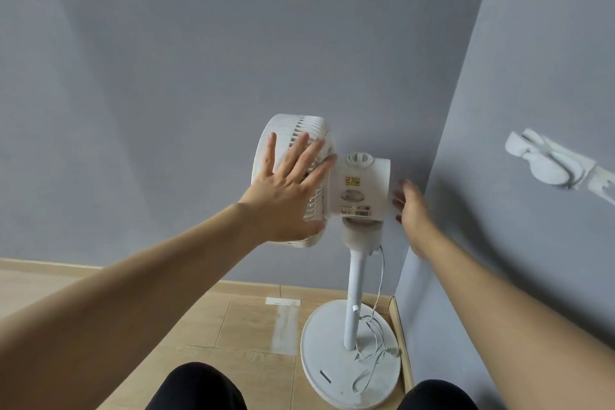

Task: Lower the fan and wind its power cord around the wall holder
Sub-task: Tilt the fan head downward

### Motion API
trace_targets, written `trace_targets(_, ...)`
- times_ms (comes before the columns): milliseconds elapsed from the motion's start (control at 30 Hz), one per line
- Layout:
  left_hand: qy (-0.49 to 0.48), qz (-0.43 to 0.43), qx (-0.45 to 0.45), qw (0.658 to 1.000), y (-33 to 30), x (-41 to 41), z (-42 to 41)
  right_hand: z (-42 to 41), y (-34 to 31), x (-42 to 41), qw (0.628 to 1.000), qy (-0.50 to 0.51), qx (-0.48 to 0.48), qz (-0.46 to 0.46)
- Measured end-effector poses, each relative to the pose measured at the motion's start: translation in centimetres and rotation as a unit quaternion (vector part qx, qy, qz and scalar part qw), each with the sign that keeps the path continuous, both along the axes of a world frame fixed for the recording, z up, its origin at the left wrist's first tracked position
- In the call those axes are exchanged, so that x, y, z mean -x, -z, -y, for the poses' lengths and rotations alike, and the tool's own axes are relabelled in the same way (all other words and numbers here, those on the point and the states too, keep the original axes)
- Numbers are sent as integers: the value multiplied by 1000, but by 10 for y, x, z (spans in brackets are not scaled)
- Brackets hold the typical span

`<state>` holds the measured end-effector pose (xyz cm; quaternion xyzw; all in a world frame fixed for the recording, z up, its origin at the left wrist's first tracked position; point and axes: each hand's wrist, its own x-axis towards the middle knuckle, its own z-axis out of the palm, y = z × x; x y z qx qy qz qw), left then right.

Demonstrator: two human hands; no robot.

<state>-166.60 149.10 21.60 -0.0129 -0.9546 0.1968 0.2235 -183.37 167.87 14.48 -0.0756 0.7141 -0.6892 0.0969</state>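
A white pedestal fan (361,190) stands in the room's corner on a round base (319,353), its grille facing left. My left hand (286,190) lies flat on the back of the grille with fingers spread. My right hand (411,210) touches the rear end of the motor housing, fingers loosely extended. The white power cord (372,339) hangs down along the pole and lies in loose loops on the base. A white wall holder (545,161) is fixed to the right wall, above and to the right of the fan, with no cord on it.
Grey walls meet in the corner just behind the fan. The floor is light wood-look tile with a pale taped strip (284,323) left of the base. My dark-clad knees (196,389) are at the bottom edge.
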Motion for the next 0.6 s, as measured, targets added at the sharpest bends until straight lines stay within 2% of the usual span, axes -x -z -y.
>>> trace_targets(67, 32, -3, 40, 999, 6, 5, -12, -15, 22, 5, 999, 15, -50, 10)
trace_targets(267, 104, 46, 140, 984, 23, 30, -47, -37, 77, -6, 971, -49, -224, 66)
trace_targets(500, 122, 111, 316, 934, 54, 70, -62, -22, 117, -12, 956, -104, -260, 90)
trace_targets(600, 114, 120, 360, 918, 64, 81, -61, -15, 130, -6, 953, -100, -273, 84)
